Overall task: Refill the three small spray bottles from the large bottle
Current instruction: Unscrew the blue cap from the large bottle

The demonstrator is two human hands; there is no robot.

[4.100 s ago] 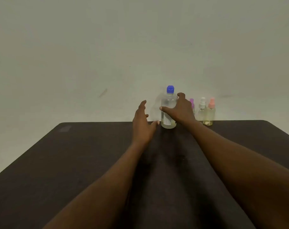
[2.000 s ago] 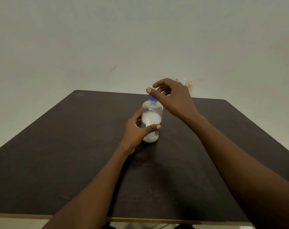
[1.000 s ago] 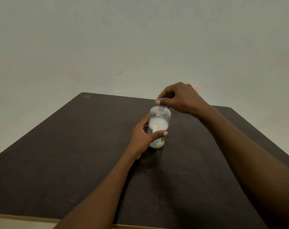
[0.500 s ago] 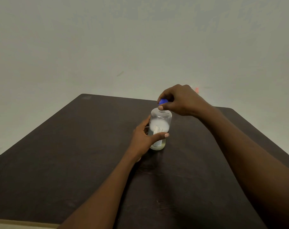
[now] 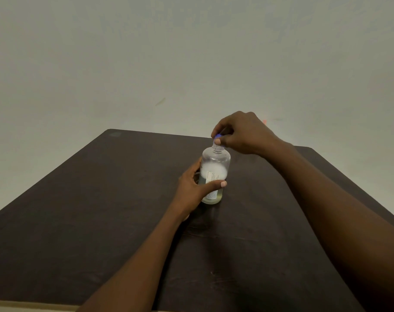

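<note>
Dark table [image 5: 79, 221] ran way out to the left of the large bottle [image 5: 215, 162], with a plain pale wall [image 5: 191, 52] behind it and a small scuff mark [image 5: 160, 101] on the wall up and to the left of the bottle. Right against the bottle's left side we had the left hand [image 5: 192, 191] wrapped round its lower half. The thumb [image 5: 215, 183] lay across the label [image 5: 211, 176] on the near side and the other fingers curled round the back, so it was properly clamped on. The bottle stood upright on the table, clear, with white foam over a bit of pale yellowish liquid low down. Its threaded neck [image 5: 218, 147] was bare. Just above the neck we saw the blue cap [image 5: 217, 136], mostly hidden, pinched between the thumb and curled fingertips of the right hand [image 5: 243, 134], which hung above and right of the bottle. Honestly we couldn't tell if the cap touched the neck. Farther right, behind the bottle, a tiny pink speck [image 5: 265, 121] peeked past the knuckles, too small for us to say what it was.
</note>
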